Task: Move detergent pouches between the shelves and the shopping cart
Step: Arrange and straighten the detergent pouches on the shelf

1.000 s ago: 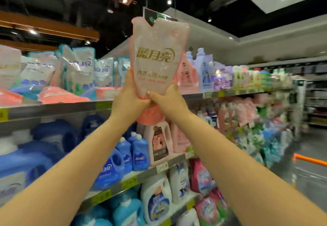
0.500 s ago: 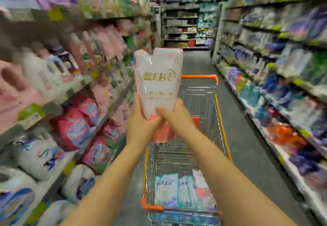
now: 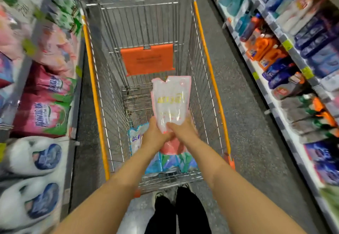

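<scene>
Pink pouch (image 3: 170, 101), lettering unreadable, held by left hand (image 3: 155, 137), right hand (image 3: 183, 133).

Pink pouch (image 3: 170, 103) held two-handed, seemingly over cart (image 3: 95, 94)

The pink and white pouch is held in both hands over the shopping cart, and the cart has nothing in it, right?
Not empty. The head view shows the left hand and right hand gripping the pink and white pouch over the shopping cart, but other pouches lie at its near end.
</scene>
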Tool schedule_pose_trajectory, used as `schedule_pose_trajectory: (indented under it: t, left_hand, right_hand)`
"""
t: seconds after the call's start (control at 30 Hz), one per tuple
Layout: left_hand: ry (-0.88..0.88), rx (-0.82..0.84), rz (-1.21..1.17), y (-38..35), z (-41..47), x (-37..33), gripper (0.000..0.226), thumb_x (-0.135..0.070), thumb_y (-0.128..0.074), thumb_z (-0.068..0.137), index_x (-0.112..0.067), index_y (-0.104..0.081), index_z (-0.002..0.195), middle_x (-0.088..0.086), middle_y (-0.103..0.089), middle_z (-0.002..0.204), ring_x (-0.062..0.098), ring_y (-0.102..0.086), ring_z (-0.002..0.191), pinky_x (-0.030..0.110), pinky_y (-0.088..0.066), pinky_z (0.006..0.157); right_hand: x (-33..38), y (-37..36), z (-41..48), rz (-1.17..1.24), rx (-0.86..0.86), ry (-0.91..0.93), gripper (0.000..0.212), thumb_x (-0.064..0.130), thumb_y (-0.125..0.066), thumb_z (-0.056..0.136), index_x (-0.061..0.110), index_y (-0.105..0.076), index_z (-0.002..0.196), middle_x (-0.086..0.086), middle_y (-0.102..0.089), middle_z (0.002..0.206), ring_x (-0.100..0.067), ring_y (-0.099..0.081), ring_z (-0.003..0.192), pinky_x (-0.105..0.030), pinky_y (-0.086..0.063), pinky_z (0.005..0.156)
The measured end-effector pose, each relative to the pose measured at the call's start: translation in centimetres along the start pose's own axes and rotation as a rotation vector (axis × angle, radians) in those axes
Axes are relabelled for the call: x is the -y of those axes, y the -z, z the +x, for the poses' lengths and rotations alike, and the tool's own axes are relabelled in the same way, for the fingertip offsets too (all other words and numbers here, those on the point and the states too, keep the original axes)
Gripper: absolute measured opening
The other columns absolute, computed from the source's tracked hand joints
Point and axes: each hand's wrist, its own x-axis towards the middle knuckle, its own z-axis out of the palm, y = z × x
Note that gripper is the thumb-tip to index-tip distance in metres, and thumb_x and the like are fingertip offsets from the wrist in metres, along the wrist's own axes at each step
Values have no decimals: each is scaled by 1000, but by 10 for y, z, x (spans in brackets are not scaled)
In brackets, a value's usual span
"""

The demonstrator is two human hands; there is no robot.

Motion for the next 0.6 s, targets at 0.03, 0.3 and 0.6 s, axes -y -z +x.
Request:
schedule_pose_trajectory:
  t: [0.03,0.3,0.6]
  left_hand:
    - [42,32,-29,-6,6,10,85,-38,-75,55,-20,-37,128,5,-59,115,28,-60,103,42,-49,88]
    - [335,466,25,-69,59,119,69,-25,-82,51,-17,-46,109,15,-61,96,10,-64,81,33,-56,78]
    - [347,450,257,-67,56,103,61,-14,-71,74,-12,-40,128,16,-54,116,25,-53,107,33,-44,87]
  right_hand:
    - [-14,-4,11,-36,17,-38,66,30,-68,74,7,-40,129,-1,-56,120,-21,-57,107,-31,-45,93]
    - [-106,-34,53,-262,136,-354,87,26,-72,73,8,-22,143,-16,-49,134,-31,-51,122,-33,-43,99]
    - [-109,-31,59,-433,262,-414,85,23,-67,77,9,-18,144,-16,-40,140,-30,-45,126,-32,-41,102]
